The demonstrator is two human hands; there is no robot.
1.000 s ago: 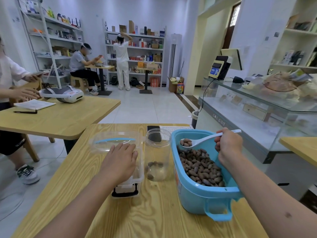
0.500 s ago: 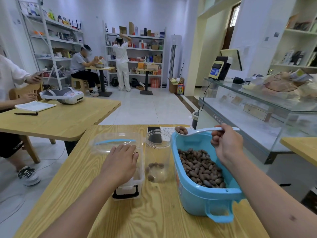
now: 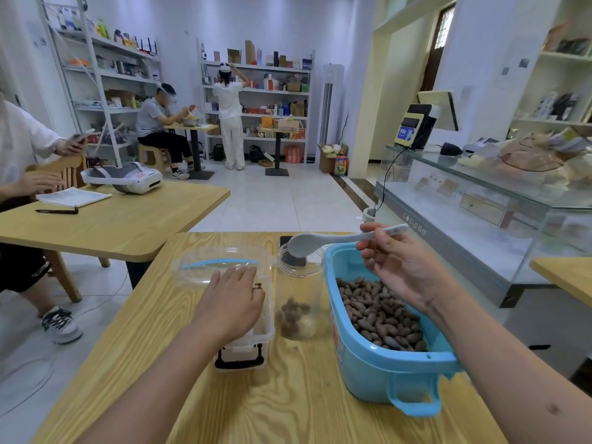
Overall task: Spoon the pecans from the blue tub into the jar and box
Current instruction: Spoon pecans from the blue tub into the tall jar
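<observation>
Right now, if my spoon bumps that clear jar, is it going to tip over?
Possibly. The jar stands tall and narrow, with only a few pecans at the bottom, so it is probably light. Neither hand steadies it: the left hand rests on the box. The blue tub alongside might block a rightward fall.

Bright, even indoor light, soft shadows, wide-angle bending at the edges, slight softness throughout

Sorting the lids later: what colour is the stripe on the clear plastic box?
Light blue, a curved band across the far top of the clear plastic box, seen in the head view.
</observation>
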